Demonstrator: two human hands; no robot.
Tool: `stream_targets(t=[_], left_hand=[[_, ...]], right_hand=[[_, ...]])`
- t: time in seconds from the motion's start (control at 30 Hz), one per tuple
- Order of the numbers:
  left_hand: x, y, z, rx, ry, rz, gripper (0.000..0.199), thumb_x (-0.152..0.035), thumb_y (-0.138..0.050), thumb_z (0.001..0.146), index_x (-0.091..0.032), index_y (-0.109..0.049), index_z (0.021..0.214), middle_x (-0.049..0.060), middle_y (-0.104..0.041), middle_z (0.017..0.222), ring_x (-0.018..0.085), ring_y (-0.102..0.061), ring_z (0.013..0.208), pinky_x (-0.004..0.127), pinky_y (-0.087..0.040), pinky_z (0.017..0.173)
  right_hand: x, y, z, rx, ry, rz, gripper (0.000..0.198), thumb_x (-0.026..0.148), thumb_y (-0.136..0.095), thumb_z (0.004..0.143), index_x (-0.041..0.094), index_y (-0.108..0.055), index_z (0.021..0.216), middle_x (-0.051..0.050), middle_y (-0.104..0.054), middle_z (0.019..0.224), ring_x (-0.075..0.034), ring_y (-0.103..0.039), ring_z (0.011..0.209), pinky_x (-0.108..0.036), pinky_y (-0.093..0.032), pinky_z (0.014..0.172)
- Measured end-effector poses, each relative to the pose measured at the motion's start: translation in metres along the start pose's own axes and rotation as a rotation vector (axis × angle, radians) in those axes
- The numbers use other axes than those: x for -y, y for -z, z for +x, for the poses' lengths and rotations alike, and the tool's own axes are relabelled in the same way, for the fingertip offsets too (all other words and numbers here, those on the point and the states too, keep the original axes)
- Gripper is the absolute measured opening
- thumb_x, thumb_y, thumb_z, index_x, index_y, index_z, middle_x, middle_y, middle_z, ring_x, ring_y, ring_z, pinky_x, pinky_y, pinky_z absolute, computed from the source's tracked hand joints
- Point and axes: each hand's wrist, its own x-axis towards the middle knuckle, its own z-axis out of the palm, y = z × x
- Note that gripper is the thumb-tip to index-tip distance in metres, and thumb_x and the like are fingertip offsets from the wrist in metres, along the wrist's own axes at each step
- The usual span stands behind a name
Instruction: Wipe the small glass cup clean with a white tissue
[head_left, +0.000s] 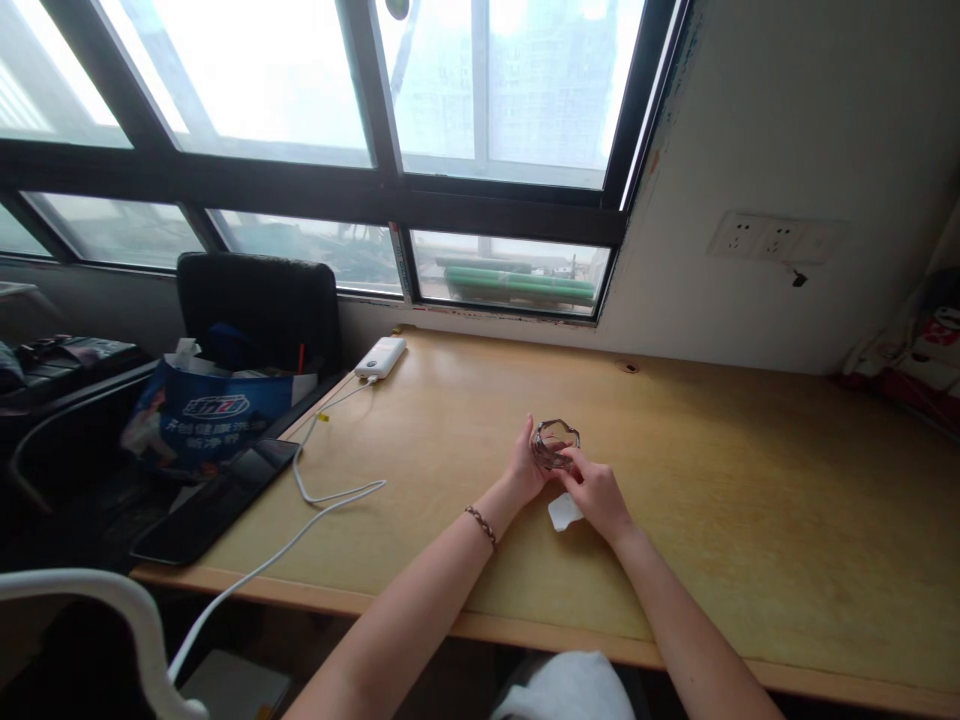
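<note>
A small clear glass bowl or cup (pixel 556 434) with a wavy rim is held above the desk, its mouth tipped toward me. My left hand (pixel 527 465) grips it from the left side, thumb up along the wall. On the near right rim, my right hand (pixel 596 492) pinches the glass with its fingertips. A piece of white tissue or paper (pixel 564 512) shows just below the right hand; whether the fingers hold it or it lies on the desk, I cannot tell. A beaded bracelet (pixel 481 526) circles my left wrist.
The wooden desk (pixel 750 520) spreads under both hands. At its far left corner sits a white power bank (pixel 380 358) with a white cable (pixel 300 470) trailing off the near edge. A black chair (pixel 259 300) and a blue bag (pixel 217 410) stand left. Wall sockets (pixel 780 238) are at right.
</note>
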Motion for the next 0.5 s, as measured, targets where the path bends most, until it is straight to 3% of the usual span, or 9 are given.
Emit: stream_targets(t=[0.2, 0.3, 0.5], left_hand=[[0.0, -0.002, -0.005, 0.209, 0.06, 0.022, 0.046, -0.055, -0.04, 0.072, -0.016, -0.052, 0.093, 0.011, -0.06, 0.087, 0.022, -0.06, 0.072, 0.037, -0.045, 0.067], [-0.001, -0.006, -0.009, 0.223, 0.112, 0.073, 0.047, -0.054, -0.041, 0.072, -0.017, -0.048, 0.101, 0.013, -0.058, 0.094, 0.024, -0.059, 0.078, 0.039, -0.044, 0.069], [-0.006, -0.009, -0.01, 0.224, 0.09, 0.106, 0.051, -0.053, -0.04, 0.074, -0.014, -0.048, 0.105, 0.017, -0.054, 0.105, 0.029, -0.053, 0.097, 0.041, -0.042, 0.077]], right_hand=[[-0.009, -0.003, 0.0, -0.121, -0.044, -0.11, 0.024, 0.03, -0.045, 0.077, 0.018, -0.053, 0.096, -0.005, -0.064, 0.07, -0.017, -0.06, 0.059, -0.024, -0.042, 0.056], [-0.021, 0.003, 0.005, -0.201, -0.108, -0.169, 0.027, 0.032, -0.044, 0.078, 0.016, -0.054, 0.097, -0.006, -0.064, 0.067, -0.018, -0.059, 0.057, -0.025, -0.041, 0.055], [-0.086, 0.044, 0.022, -0.281, -0.289, -0.311, 0.023, 0.03, -0.05, 0.073, 0.018, -0.056, 0.091, -0.008, -0.065, 0.072, -0.02, -0.06, 0.066, -0.026, -0.04, 0.057]])
